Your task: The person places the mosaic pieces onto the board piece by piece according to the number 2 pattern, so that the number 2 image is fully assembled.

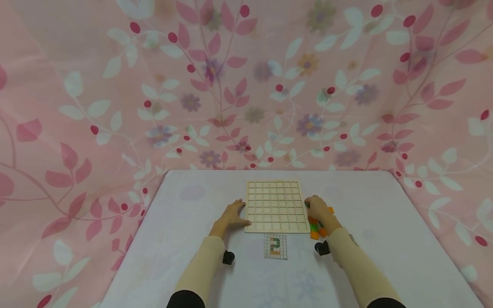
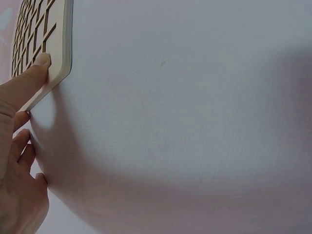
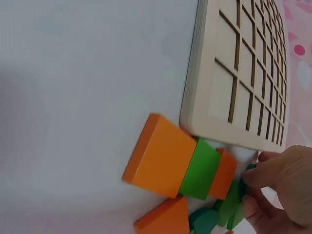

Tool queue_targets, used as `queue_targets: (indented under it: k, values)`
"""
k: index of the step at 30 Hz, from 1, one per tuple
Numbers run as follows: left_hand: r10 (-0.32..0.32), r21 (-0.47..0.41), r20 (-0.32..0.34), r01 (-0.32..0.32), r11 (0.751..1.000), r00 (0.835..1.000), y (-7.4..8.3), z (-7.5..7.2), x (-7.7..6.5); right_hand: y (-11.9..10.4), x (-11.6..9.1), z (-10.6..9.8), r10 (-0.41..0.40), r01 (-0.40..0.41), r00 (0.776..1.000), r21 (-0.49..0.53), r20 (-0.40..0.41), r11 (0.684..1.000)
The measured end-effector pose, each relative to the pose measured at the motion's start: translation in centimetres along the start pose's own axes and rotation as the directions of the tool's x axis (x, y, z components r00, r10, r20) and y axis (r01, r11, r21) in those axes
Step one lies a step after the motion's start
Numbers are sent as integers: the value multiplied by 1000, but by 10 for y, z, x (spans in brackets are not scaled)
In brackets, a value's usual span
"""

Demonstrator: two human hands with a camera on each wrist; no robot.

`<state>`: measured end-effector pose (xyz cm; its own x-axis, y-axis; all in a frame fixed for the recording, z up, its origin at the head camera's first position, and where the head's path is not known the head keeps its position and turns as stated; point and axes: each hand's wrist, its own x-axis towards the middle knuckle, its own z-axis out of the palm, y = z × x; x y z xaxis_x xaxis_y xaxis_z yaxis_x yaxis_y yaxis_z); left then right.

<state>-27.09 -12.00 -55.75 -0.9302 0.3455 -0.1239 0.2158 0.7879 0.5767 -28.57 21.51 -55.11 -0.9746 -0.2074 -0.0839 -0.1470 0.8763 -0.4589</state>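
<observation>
A square wooden grid board (image 1: 275, 207) lies flat on the table. My left hand (image 1: 231, 214) is spread at its left side; in the left wrist view the thumb (image 2: 31, 80) rests on the board's top near a corner, with the fingers low beside the edge. My right hand (image 1: 319, 208) is by the board's right edge. In the right wrist view its thumb and finger pinch a dark green piece (image 3: 243, 185), mostly hidden by the fingertips. Under and beside that hand lie an orange block (image 3: 163, 158), a green block (image 3: 201, 170) and several other pieces.
A small gridded card (image 1: 275, 247) with a green and orange figure like a 2 lies in front of the board. The white tabletop (image 1: 200, 192) reaches back to a pink floral cloth (image 1: 246, 107). Black wrist devices (image 1: 322, 248) sit at both wrists.
</observation>
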Motion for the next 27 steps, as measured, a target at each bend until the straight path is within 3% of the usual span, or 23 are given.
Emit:
queue_targets:
  k: [6, 10, 15, 21, 27]
  values:
    - [10, -20, -10, -10, 1000, 1000, 1, -1, 0, 8, -7, 1, 60, -51, 992, 90, -109, 995]
    - [6, -22, -18, -6, 1000, 1000, 1, -1, -1, 9, -13, 1, 68, -61, 977, 41, -203, 997]
    - [5, -12, -18, -5, 1000, 1000, 1, -2, -1, 8, -16, -4, 88, -92, 986, -21, -142, 996]
    - [-1, -11, -15, 1, 1000, 1000, 0, -1, 0, 18, -12, -5, 51, -49, 997, 31, -56, 998]
    - [7, -14, -22, -8, 1000, 1000, -1, 0, 1, 22, -15, 1, 112, -78, 979, 197, -169, 977]
